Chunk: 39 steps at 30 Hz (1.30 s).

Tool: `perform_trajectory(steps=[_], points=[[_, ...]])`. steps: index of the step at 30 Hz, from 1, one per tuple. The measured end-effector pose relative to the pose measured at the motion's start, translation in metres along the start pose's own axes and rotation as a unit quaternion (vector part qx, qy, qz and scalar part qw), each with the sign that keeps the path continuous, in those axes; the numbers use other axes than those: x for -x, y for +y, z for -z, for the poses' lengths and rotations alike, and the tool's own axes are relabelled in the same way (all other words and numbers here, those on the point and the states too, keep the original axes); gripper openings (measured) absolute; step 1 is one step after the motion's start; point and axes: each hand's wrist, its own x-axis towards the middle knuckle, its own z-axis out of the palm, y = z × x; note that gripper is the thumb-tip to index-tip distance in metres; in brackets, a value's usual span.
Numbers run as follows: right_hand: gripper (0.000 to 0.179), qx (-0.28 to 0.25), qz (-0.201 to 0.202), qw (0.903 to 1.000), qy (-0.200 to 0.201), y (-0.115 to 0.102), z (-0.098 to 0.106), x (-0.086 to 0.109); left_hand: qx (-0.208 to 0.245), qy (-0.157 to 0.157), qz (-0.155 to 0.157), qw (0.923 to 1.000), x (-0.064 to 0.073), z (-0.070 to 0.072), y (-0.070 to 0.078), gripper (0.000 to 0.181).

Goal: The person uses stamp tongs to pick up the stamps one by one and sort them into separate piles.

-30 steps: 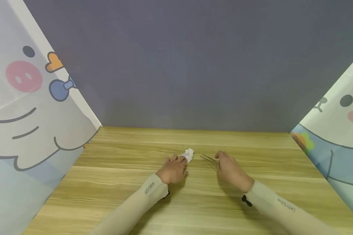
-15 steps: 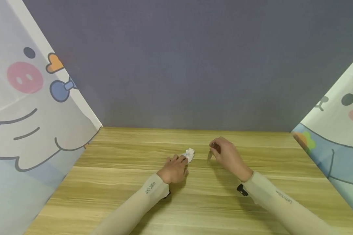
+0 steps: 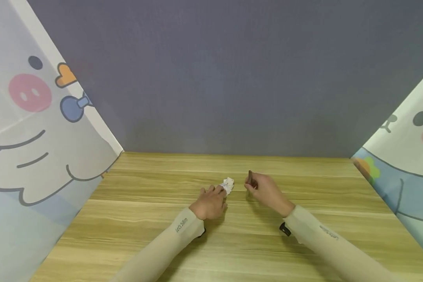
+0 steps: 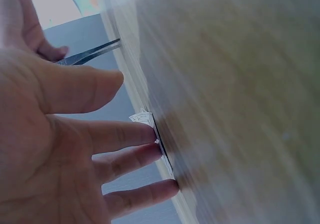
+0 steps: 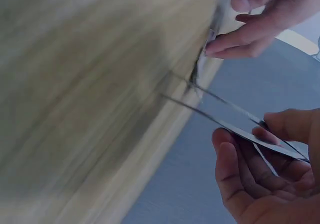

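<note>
My left hand [image 3: 208, 203] rests on the wooden table with its fingers spread. Its fingertips press on a small, jagged-edged pile of thin white paper pieces [image 3: 228, 184], which carry faint marks and lie flat. Part of the pile is hidden under those fingers. To the right, my right hand [image 3: 266, 191] holds a pair of metal tweezers [image 5: 240, 132] between thumb and curled fingers. In the right wrist view the tweezers' two arms stand apart with nothing between them, their tips pointing down at the tabletop beside the pile.
The wood-grain table [image 3: 155, 243] spreads around both hands. A plain dark grey panel [image 3: 211, 78] rises at its back edge. Cartoon-printed white panels stand at the left [image 3: 56, 164] and right [image 3: 409, 164] sides.
My right hand has turned the tweezers from pointing left to pointing down, rising, then lowering and shifting slightly left towards the pile. The left hand stays on the paper pieces.
</note>
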Motion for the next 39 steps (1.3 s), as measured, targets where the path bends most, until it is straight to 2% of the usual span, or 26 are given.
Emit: perform_trajectory(steps=[3, 8, 11, 17, 23, 27, 33, 39], points=[[0.005, -0.037, -0.011, 0.9992, 0.014, 0.004, -0.003, -0.004, -0.003, -0.003, 0.000, 1.0000, -0.001, 0.000, 0.001, 0.048], [0.006, -0.087, -0.019, 0.9925, 0.084, 0.009, -0.005, -0.020, -0.011, -0.007, 0.001, 0.9999, -0.001, 0.002, 0.002, 0.049], [0.007, -0.110, -0.035, 0.9878, 0.105, 0.011, -0.009, -0.031, -0.013, -0.009, 0.001, 0.9999, -0.001, 0.003, 0.003, 0.049], [0.006, -0.142, -0.055, 0.9817, 0.114, 0.013, -0.019, -0.042, -0.011, -0.012, 0.000, 0.9999, 0.000, 0.004, 0.006, 0.050], [0.005, -0.150, -0.063, 0.9822, 0.094, 0.009, -0.024, -0.045, -0.014, -0.012, 0.000, 0.9998, 0.000, 0.005, 0.006, 0.050], [0.004, -0.144, -0.057, 0.9829, 0.100, 0.007, -0.024, -0.045, -0.019, -0.010, 0.000, 0.9998, 0.000, 0.004, 0.005, 0.050], [0.004, -0.150, -0.048, 0.9810, 0.114, 0.006, -0.012, -0.044, -0.025, -0.010, 0.004, 0.9996, 0.000, 0.003, 0.004, 0.052], [0.003, -0.124, -0.052, 0.9849, 0.110, 0.011, 0.013, -0.035, -0.041, -0.008, 0.013, 0.9990, -0.002, 0.004, 0.007, 0.051]])
